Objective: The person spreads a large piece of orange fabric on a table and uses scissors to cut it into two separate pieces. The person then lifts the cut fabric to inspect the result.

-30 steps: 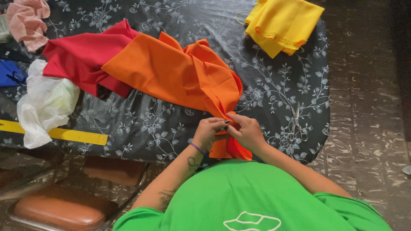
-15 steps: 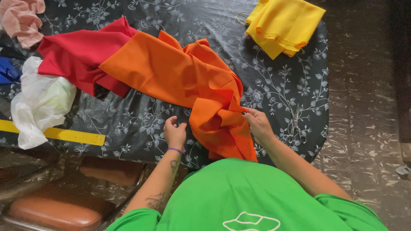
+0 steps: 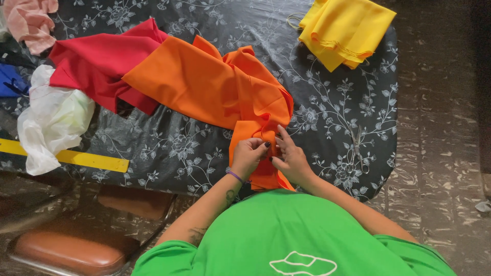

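Orange cloth [image 3: 215,87] is pinched at the bench's near edge by both hands: the left hand [image 3: 249,155] and right hand [image 3: 290,158] close their fingers on a hanging fold, seemingly side by side. It spreads back across the dark flowered bench [image 3: 327,112] onto red fabric [image 3: 97,66]. Scissors [image 3: 358,145] lie right; yellow fabric [image 3: 345,30] sits at the far right corner, a yellow ruler [image 3: 71,157] and white bag [image 3: 51,120] left.

Five cloths: one orange cloth [image 3: 215,87], red cloth [image 3: 97,66], yellow cloth [image 3: 348,30], pink cloth [image 3: 30,20], blue cloth [image 3: 10,82]; one white bag [image 3: 51,117], one yellow ruler [image 3: 76,159], one scissors [image 3: 357,145]
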